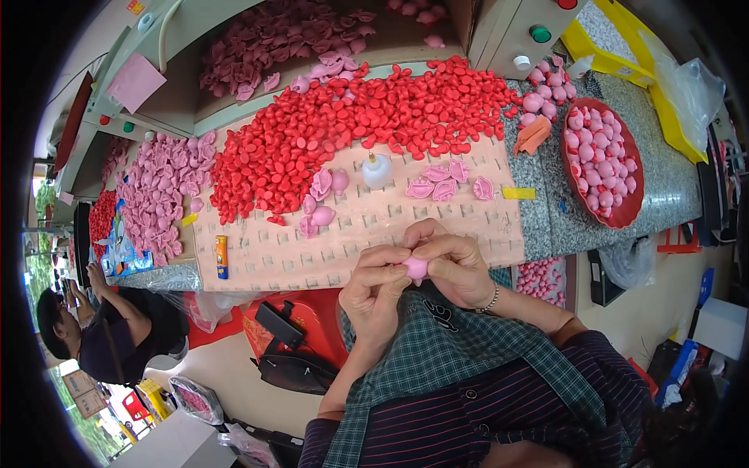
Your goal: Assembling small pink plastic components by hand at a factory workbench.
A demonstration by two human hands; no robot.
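A small round pink plastic piece (416,268) is pinched between both hands, just in front of the table's near edge. My left hand (374,292) grips it from the left with thumb and fingers. From the right, my right hand (456,269) closes on it with thumb and forefinger; a beaded bracelet circles that wrist. Ahead of my hands lie several pink shell-shaped pieces (443,190). A white squeeze bottle (377,171) with a narrow tip stands left of them. Pink round pieces with frilled parts (322,216) lie farther left.
A long heap of red pieces (351,113) spans the back of the pink mat (468,226). Pink parts (164,183) pile up at left. A red bowl (570,179) of pink-and-red pieces sits at right. Glue tube (222,257) lies front left. Another person (117,327) works far left.
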